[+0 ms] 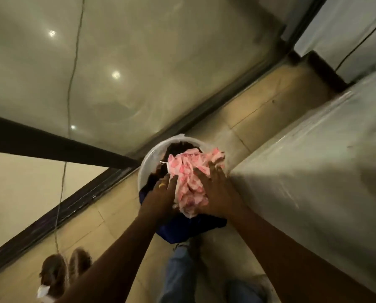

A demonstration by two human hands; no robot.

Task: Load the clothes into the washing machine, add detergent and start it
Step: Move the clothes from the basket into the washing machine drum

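Note:
A white bucket (148, 158) stands on the tiled floor, filled with clothes. On top lies a pink-and-white patterned garment (188, 171), with dark clothes (178, 147) under it and a dark blue cloth (182, 228) hanging over the near rim. My left hand (163, 189), with a ring on it, presses against the left side of the pink garment. My right hand (215, 189) lies on its right side, fingers spread over the fabric. Both hands clasp the pink bundle between them. The grey appliance (313, 160) at the right may be the washing machine.
A large glass pane (139, 62) in a dark frame runs along the left, with a thin cable (70, 84) hanging in front of it. A pair of brown slippers (62, 270) lies on the floor at lower left. My legs in jeans (180, 274) are below.

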